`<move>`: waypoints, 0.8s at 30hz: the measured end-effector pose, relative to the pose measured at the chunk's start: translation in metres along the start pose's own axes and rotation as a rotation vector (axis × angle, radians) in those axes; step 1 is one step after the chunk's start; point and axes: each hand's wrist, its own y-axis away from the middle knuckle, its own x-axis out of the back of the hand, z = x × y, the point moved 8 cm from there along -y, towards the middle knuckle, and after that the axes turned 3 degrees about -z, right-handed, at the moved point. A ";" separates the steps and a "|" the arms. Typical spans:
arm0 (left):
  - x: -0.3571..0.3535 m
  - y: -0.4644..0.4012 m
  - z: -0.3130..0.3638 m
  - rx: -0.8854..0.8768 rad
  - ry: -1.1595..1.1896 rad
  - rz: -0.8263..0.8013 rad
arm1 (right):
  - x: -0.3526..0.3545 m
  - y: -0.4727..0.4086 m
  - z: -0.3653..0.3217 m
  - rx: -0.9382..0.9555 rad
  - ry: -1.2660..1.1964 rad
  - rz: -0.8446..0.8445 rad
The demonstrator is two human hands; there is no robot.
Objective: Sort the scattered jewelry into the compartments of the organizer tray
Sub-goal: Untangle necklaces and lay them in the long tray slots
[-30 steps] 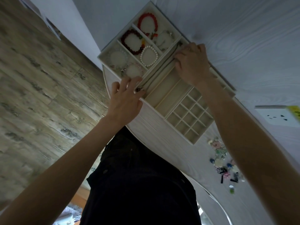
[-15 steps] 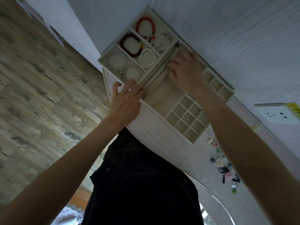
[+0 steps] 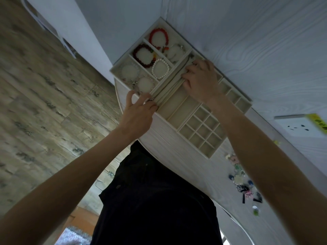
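Note:
The beige organizer tray point(image 3: 121, 60) lies on the white table point(image 3: 169, 156). A thin necklace point(image 3: 165, 89) runs along one of its long narrow slots. My left hand point(image 3: 136, 114) pinches the necklace's near end at the tray's front edge. My right hand point(image 3: 201, 82) sits farther along the same slot, with its curled fingertips on the chain. A red bracelet point(image 3: 150, 37), a dark red bracelet point(image 3: 136, 54) and a pearl bracelet point(image 3: 153, 68) lie in the larger compartments on the far left side. Scattered small jewelry point(image 3: 242, 186) sits on the table to the right.
The grid of small square compartments point(image 3: 201, 131) and two wide slots beside it hold nothing. A white wall socket point(image 3: 300, 126) with a yellow label is at the right. The table's curved edge runs just in front of my dark clothing; wood floor lies to the left.
My right hand has slid from the slot's far end toward the middle of the tray along the chain. My left hand has stayed at the near end of the necklace.

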 end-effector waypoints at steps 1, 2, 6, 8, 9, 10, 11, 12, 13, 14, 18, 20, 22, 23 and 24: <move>0.001 0.001 -0.001 -0.011 0.009 0.020 | 0.000 0.000 0.000 -0.002 0.007 -0.004; 0.002 0.002 -0.001 -0.025 0.016 0.042 | -0.001 -0.001 0.000 -0.004 0.014 -0.002; 0.005 0.007 -0.003 -0.055 0.058 0.113 | -0.002 -0.003 -0.002 0.002 0.024 0.000; 0.005 0.008 -0.004 -0.058 0.088 0.122 | -0.003 -0.004 -0.003 0.015 0.008 -0.007; 0.005 0.008 -0.005 -0.056 0.106 0.121 | -0.003 -0.004 -0.003 0.013 -0.013 -0.022; 0.005 0.007 -0.005 -0.050 0.126 0.119 | -0.004 -0.004 -0.002 0.000 -0.037 -0.038; 0.006 0.007 -0.007 -0.036 0.141 0.123 | -0.003 -0.004 -0.002 -0.012 -0.060 -0.043; 0.007 0.006 -0.009 -0.019 0.151 0.135 | -0.002 -0.004 -0.001 -0.022 -0.078 -0.037; 0.009 0.006 -0.011 -0.001 0.154 0.149 | -0.001 -0.004 0.001 -0.030 -0.086 -0.023; 0.010 0.007 -0.014 0.018 0.149 0.159 | 0.000 -0.003 0.003 -0.036 -0.084 -0.004; 0.008 0.006 -0.019 0.057 0.143 0.115 | 0.002 0.003 0.009 -0.059 -0.075 0.037; 0.004 0.003 -0.015 0.041 0.145 0.070 | 0.000 0.002 0.011 -0.081 -0.076 0.030; -0.001 0.000 -0.011 0.027 0.131 0.033 | -0.001 -0.001 0.011 -0.095 -0.032 0.032; -0.003 0.000 -0.010 0.026 0.126 0.020 | -0.003 -0.001 0.012 -0.098 -0.011 0.031; -0.004 -0.001 -0.011 0.026 0.121 0.015 | -0.005 -0.003 0.014 -0.104 0.003 0.026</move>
